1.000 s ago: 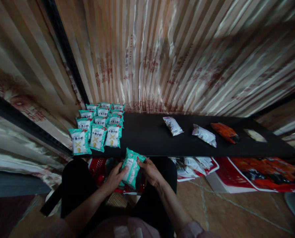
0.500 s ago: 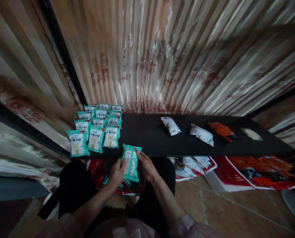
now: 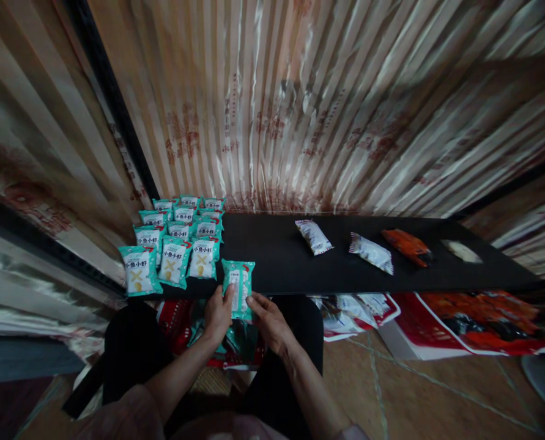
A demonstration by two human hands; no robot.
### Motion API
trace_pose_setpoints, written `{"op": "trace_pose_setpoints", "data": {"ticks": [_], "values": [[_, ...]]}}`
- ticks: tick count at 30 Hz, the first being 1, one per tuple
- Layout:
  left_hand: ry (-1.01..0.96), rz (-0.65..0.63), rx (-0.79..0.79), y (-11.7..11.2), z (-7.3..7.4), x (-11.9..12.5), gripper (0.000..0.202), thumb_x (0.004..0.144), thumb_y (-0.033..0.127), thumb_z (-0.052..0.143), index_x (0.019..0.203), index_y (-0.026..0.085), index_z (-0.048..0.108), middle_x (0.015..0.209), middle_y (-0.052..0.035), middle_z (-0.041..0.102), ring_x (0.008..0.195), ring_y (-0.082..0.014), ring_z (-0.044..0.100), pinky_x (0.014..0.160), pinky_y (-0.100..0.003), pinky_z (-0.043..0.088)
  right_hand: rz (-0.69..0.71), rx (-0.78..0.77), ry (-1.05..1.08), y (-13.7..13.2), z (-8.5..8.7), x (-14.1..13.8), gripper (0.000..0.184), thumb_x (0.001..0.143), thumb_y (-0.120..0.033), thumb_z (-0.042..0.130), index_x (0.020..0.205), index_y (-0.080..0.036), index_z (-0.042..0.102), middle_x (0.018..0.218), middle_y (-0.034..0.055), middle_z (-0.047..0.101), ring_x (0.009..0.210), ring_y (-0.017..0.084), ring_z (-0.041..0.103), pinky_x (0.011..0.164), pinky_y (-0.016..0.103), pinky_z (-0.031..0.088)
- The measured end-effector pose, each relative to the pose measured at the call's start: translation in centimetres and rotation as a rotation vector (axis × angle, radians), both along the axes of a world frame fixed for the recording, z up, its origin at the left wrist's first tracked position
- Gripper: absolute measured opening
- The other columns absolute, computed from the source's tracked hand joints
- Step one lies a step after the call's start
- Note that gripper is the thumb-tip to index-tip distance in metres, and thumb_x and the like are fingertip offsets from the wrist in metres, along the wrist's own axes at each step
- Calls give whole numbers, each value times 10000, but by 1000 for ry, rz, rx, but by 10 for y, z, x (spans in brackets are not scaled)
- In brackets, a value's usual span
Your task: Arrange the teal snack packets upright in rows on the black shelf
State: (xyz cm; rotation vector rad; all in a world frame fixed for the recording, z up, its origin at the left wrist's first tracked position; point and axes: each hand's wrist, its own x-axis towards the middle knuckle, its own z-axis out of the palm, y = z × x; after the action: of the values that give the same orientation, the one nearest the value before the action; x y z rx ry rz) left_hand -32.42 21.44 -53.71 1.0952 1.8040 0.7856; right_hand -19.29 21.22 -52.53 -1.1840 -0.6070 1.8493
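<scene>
Between my two hands is a teal and white snack bag [image 3: 240, 286], back side toward me, above the front edge of the black shelf [image 3: 272, 253]. My left hand [image 3: 218, 315] grips its left side with the thumb on the bag's face. On the right side, my right hand [image 3: 268, 319] pinches the lower edge between thumb and fingers. Several matching teal snack bags [image 3: 175, 261] stand in rows at the shelf's left end, fronts facing me. Below my hands a red basket [image 3: 171, 324] holds more teal bags [image 3: 244, 342], partly hidden by my arms.
On the shelf's right half lie two white packets [image 3: 315, 236], an orange packet [image 3: 408, 247] and a pale flat packet [image 3: 462, 251]. Underneath stand a basket of white packets [image 3: 345, 315] and a red crate [image 3: 419, 318] with orange packets. A striped curtain [image 3: 254, 122] hangs behind.
The held bag has risen slightly and stands more upright, its lower end narrower in view. My right hand has slid from its upper right corner down to the lower right side.
</scene>
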Motion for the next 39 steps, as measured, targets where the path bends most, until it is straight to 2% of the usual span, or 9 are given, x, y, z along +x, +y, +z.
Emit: {"op": "trace_pose_setpoints", "data": {"ticks": [6, 14, 18, 22, 25, 28, 32, 39], "values": [[63, 8, 28, 5, -4, 7, 402, 871, 524, 335, 904, 206, 578, 713, -41, 660, 664, -179, 626, 590, -247, 441, -100, 2, -31, 0, -7, -2, 512, 502, -368, 840, 941, -164, 671, 720, 41, 714, 610, 177, 638, 560, 272, 464], [103, -56, 59, 10, 5, 13, 421, 883, 503, 308, 896, 196, 596, 799, -78, 681, 751, -208, 637, 657, -274, 431, -226, 31, -10, -2, -3, -5, 485, 513, -358, 827, 930, -160, 679, 763, 49, 724, 706, 209, 660, 632, 307, 504], [153, -41, 49, 12, 2, 16, 415, 888, 482, 305, 924, 191, 599, 843, -87, 675, 835, -222, 636, 730, -300, 438, -255, 40, -52, -3, -3, -5, 486, 538, -376, 809, 957, -166, 679, 813, 50, 726, 749, 206, 660, 639, 290, 508], [212, 73, 253, 13, -6, 20, 347, 855, 436, 413, 1003, 171, 582, 972, -98, 624, 923, -210, 605, 812, -314, 451, -302, 69, -107, -3, -3, -4, 475, 557, -377, 796, 973, -182, 680, 904, 50, 720, 752, 193, 651, 601, 264, 499], [242, 109, 389, 15, -8, 21, 303, 837, 401, 452, 1001, 176, 572, 892, -65, 582, 847, -188, 590, 770, -311, 470, -326, 94, -155, -2, -4, -3, 491, 570, -376, 787, 1009, -188, 674, 949, 50, 713, 743, 187, 644, 591, 261, 493], [223, 92, 469, 17, -5, 22, 228, 844, 357, 448, 957, 204, 573, 822, -27, 548, 786, -163, 569, 733, -301, 476, -336, 124, -199, -2, -5, -3, 506, 585, -371, 778, 1041, -184, 664, 953, 45, 711, 790, 191, 639, 664, 275, 500], [168, 63, 515, 18, -1, 23, 191, 846, 310, 436, 903, 207, 587, 815, -24, 546, 756, -149, 556, 722, -296, 474, -341, 164, -274, -2, -4, -3, 487, 609, -371, 759, 1048, -185, 661, 959, 34, 713, 874, 203, 630, 780, 290, 484], [23, 89, 415, 20, 9, 22, 241, 851, 320, 404, 930, 195, 594, 931, -57, 577, 819, -162, 571, 789, -324, 468, -280, 301, -448, -2, 9, -4, 440, 673, -373, 702, 1075, -201, 651, 1058, 37, 688, 1008, 230, 597, 908, 319, 444]]}}
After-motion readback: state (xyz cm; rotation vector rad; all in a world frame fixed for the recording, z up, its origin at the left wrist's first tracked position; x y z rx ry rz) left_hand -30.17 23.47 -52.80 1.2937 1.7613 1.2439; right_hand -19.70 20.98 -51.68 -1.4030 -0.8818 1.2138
